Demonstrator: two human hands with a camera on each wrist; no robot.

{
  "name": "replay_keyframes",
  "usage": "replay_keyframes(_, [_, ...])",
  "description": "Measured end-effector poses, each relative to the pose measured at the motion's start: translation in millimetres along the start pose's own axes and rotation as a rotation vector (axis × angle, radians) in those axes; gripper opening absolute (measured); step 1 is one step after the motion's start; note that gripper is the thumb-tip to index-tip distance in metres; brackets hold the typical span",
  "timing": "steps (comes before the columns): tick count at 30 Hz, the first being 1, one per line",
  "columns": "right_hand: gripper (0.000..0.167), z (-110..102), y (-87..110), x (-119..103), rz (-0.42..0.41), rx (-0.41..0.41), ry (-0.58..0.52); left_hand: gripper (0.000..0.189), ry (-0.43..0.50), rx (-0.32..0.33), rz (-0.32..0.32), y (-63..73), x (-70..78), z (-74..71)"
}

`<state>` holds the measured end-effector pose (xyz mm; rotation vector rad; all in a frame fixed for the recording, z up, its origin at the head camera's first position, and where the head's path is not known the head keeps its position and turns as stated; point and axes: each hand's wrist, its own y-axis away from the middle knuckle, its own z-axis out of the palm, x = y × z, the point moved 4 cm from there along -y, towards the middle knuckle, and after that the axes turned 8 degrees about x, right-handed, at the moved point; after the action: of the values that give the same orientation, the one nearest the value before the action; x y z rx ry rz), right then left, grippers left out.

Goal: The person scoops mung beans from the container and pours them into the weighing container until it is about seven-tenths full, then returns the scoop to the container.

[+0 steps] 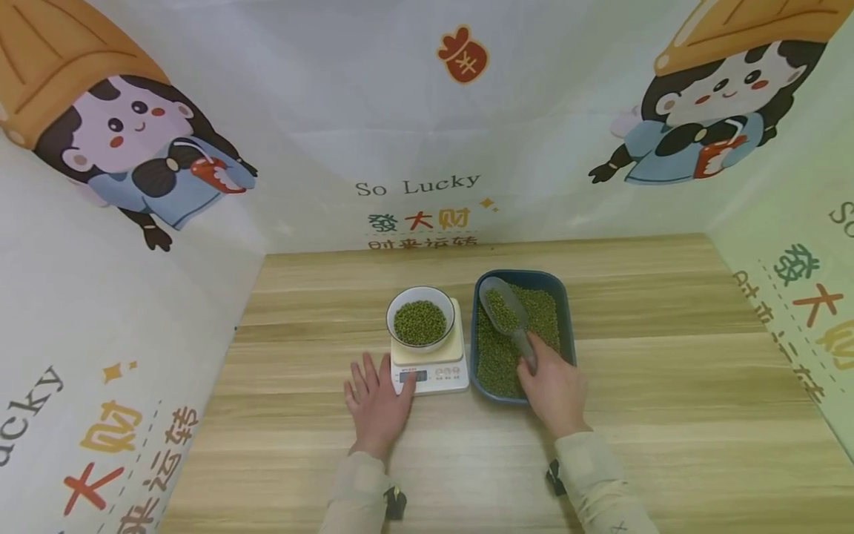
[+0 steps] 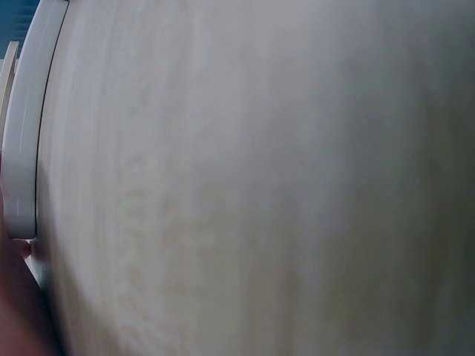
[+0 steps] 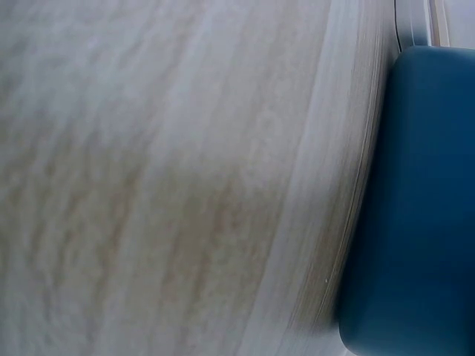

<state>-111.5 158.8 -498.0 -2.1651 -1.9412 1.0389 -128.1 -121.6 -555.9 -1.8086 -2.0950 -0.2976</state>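
A white kitchen scale (image 1: pixel 432 377) stands on the table, and on it sits a white bowl (image 1: pixel 394 308) with a dark rim, part filled with green mung beans (image 1: pixel 419 322). My left hand (image 1: pixel 379 404) lies with spread fingers beside the scale, its thumb touching the front left corner near the display. To the right of the scale is a blue bin (image 1: pixel 568 326) holding many more mung beans. Over that bin my right hand (image 1: pixel 555 386) grips the handle of a grey scoop (image 1: pixel 517 326), which carries some beans. The left wrist view catches only the scale's edge (image 2: pixel 30 126).
The wood-grain table (image 1: pixel 320 311) runs back to a white printed backdrop (image 1: pixel 373 111) with cartoon figures and lettering. Similar printed sheets rise at the left and right. In the right wrist view the bin's blue side wall (image 3: pixel 415 200) stands close by.
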Motion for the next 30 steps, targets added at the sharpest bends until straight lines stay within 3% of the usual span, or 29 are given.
replay_keyframes(17, [0.04, 0, 0.1, -1, -0.013, 0.013, 0.001, 0.073, 0.022, 0.025, -0.006, 0.2, 0.2, -0.2])
replay_keyframes(26, [0.041, -1, -0.1, -1, 0.005, -0.005, 0.004, 0.077, 0.027, 0.008, -0.004, -4.5, -7.9, 12.2])
replay_keyframes(30, [0.041, -1, -0.5, 0, 0.003, -0.002, 0.005, 0.075, 0.03, 0.01, -0.009, -3.7, -4.7, 8.1])
